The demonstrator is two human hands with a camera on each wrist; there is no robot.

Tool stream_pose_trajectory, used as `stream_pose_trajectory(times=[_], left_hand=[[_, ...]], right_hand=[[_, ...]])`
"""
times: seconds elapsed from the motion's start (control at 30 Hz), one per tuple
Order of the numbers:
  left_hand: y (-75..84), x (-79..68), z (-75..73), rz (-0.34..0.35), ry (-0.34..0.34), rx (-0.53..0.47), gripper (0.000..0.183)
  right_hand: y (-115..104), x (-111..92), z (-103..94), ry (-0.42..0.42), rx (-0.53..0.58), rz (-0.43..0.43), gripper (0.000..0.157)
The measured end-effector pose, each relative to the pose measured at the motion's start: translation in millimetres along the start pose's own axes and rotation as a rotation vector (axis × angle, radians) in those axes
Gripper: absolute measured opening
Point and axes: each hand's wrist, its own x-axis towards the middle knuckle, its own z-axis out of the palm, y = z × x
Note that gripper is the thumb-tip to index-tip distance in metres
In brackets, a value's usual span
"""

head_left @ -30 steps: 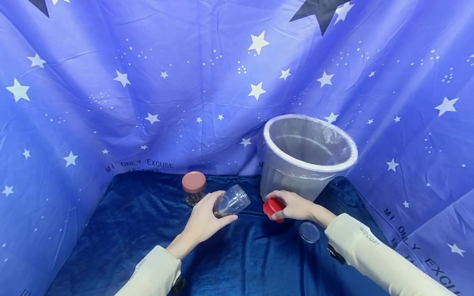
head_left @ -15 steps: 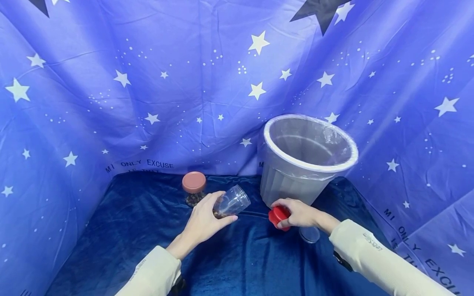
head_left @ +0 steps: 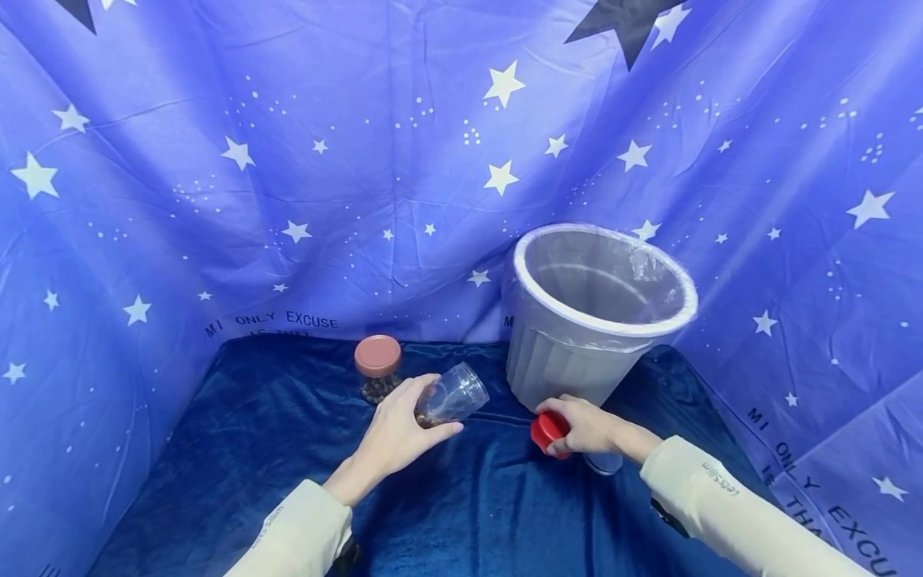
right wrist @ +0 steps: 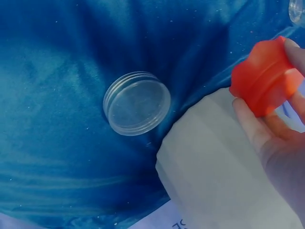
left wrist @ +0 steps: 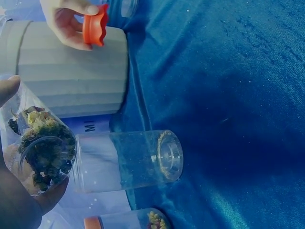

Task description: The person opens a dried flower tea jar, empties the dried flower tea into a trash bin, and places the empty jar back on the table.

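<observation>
My left hand (head_left: 397, 425) grips a tilted clear plastic jar (left wrist: 47, 148), its mouth facing up and right in the head view. Dark and yellowish dried bits lie in its lower part. The left wrist view also shows a second clear jar (left wrist: 138, 160) upright on the cloth, beyond the held one. My right hand (head_left: 587, 426) holds a red lid with a scalloped edge (head_left: 550, 434) between fingers and thumb, in front of the bin. Near that hand, a clear round lid (right wrist: 138, 105) with a ridged side lies on the cloth, partly covered by the hand in the head view.
A pale ribbed bin (head_left: 558, 365) with a plastic liner stands at the back right. Behind my left hand is a jar with a pink lid (head_left: 378, 355), holding dark bits. Blue velvety cloth (head_left: 274, 449) covers the table, and a starry curtain (head_left: 360, 200) hangs around it.
My right hand has moved right and toward me with the red lid, now overlapping the clear lid in the head view. My left hand and its jar stay nearly still.
</observation>
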Motion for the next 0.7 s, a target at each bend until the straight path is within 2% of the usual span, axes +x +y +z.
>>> stream_pose_trajectory(times=[0.23,0.53,0.7], left_hand=[[-0.2,-0.3,-1.5,-0.01,-0.008,0.002,0.071],[-0.3,-1.3,-2.9,-0.007,-0.013,0.001,0.074],[0.0,-1.2,-2.5,-0.01,-0.017,0.003,0.073]], right_hand=[[7,0,9.6,-0.005,-0.035,0.023,0.058],[16,5,21.3,0.031,-0.072,0.051,0.057],[19,6,30.0,0.025,-0.069,0.094,0.058]])
